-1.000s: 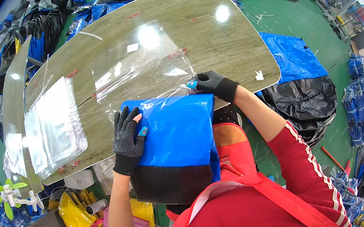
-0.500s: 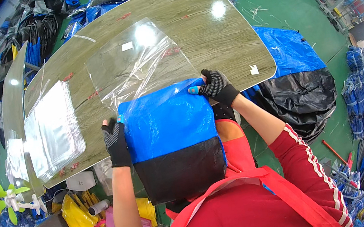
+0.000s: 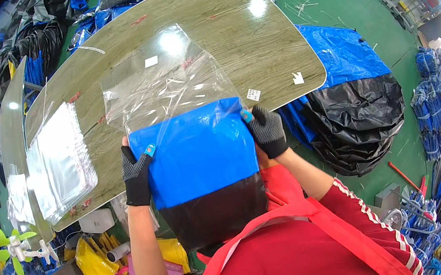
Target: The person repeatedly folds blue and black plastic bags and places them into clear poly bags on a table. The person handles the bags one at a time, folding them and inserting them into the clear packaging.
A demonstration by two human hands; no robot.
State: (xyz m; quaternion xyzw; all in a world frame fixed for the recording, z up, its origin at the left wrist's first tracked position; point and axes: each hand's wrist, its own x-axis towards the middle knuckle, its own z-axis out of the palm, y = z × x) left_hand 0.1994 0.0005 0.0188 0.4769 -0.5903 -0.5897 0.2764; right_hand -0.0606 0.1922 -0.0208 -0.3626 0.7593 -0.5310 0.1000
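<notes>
A folded blue-and-black bag (image 3: 200, 158) of sheet material lies in front of me, blue half far, black half near. Its far end sits at the mouth of a clear plastic sleeve (image 3: 157, 92), which lies flat on the table and covers the blue edge at least in part. My left hand (image 3: 138, 174), in a black dotted glove with bare fingertips, pinches the left edge, thumb on top. On the opposite edge, my gloved right hand (image 3: 266, 131) grips the far right corner, thumb above, other fingers mostly hidden beneath.
The wood-patterned table (image 3: 238, 35) has a stack of clear sleeves (image 3: 64, 163) at left and a small printed label (image 3: 253, 94) near its right edge. A pile of blue-and-black bags (image 3: 353, 109) stands to the right. A small green-bladed fan (image 3: 14, 247) is at lower left.
The folded bag's far end has gone further under the sleeve film, and the sleeve's mouth lies flatter and wider. My right hand has moved down the right edge; a printed label now shows beside it.
</notes>
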